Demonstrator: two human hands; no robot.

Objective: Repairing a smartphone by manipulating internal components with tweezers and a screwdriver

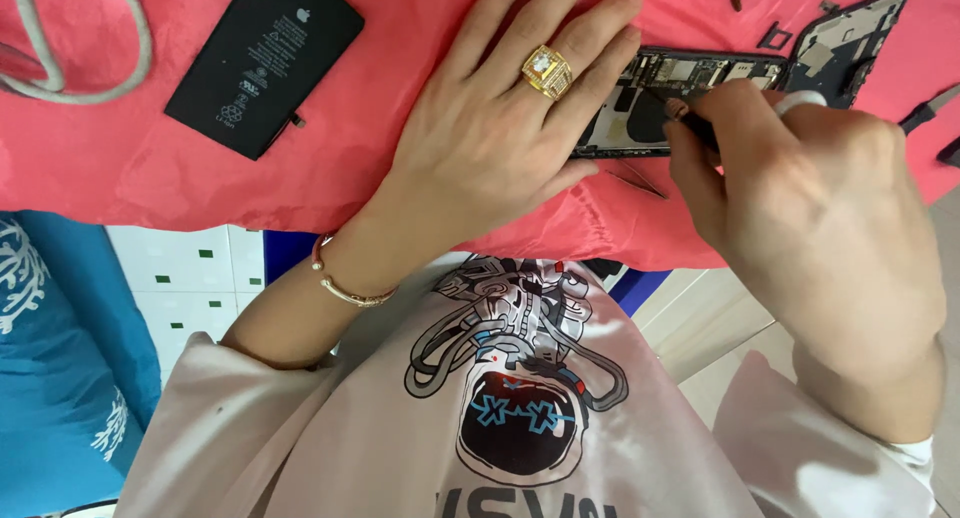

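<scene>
My desk (120,168) wears a red cloth. On it lie a black battery (264,62), the opened phone body (680,103), its lifted screen (850,43), and a grey loop (85,48), perhaps a cable.

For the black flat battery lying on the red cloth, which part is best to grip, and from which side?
Probably the long edges of the battery, pinched across its narrow width from above. It lies flat and tilted on the red cloth, apart from both hands, with its small connector tab at the lower right corner; avoid that.
</scene>
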